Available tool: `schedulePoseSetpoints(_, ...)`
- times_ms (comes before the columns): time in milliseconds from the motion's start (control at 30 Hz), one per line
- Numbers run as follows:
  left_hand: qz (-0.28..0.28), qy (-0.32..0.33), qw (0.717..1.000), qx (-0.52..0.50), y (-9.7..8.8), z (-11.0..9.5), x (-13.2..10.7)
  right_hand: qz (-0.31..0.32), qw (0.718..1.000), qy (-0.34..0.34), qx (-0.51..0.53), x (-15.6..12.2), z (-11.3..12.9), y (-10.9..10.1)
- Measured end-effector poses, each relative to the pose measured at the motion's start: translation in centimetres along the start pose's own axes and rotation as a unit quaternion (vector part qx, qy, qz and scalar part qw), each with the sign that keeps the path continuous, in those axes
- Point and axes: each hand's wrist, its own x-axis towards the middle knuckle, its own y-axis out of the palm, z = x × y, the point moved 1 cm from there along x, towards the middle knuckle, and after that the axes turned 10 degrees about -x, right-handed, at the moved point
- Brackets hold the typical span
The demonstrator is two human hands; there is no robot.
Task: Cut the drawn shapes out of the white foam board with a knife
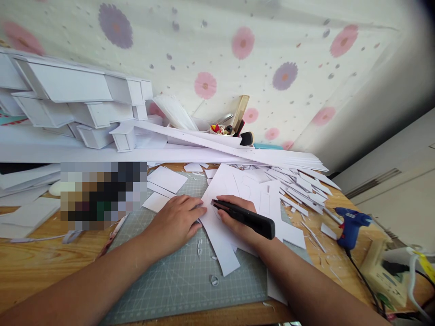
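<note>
My right hand (pixel 238 217) is closed round a black utility knife (pixel 253 219), whose metal tip points left over a white foam board sheet (pixel 222 181). Faint outlines are drawn or cut in the upper part of this sheet. I cannot tell whether the blade touches it. At the sheet's left edge lies my left hand (pixel 180 219), palm down with the fingers stretched out and the fingertips near the blade. A strip of white board (pixel 224 258) slants toward me below the hands. Under everything lies a green-grey cutting mat (pixel 163 280), where small curled offcuts (pixel 200 248) are scattered.
Narrow white scraps (pixel 302 194) pile up at the right. Beyond them are a blue hot glue gun (pixel 353 224) and a power strip (pixel 385 271) with cables. A stepped white board model (pixel 74 86) stands back left. Long white boards (pixel 285 156) and a tool container (pixel 222 131) line the wall.
</note>
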Motion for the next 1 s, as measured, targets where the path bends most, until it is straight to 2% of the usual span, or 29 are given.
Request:
schedulePoseSetpoints(467, -0.012, -0.018, 0.999, 0.039, -0.1, -0.2, 0.1, 0.018, 0.998, -0.057, -0.026, -0.3, -0.5, -0.1)
schedulePoseSetpoints(767, -0.008, -0.03, 0.999, 0.04, 0.1, -0.1, 0.2, 0.009, 0.996, -0.074, -0.043, -0.4, -0.3, -0.3)
schedulePoseSetpoints(1000, -0.004, -0.047, 0.998, 0.04, 0.1, -0.3, 0.1, 0.033, 0.996, -0.061, -0.054, -0.6, 0.4, -0.9)
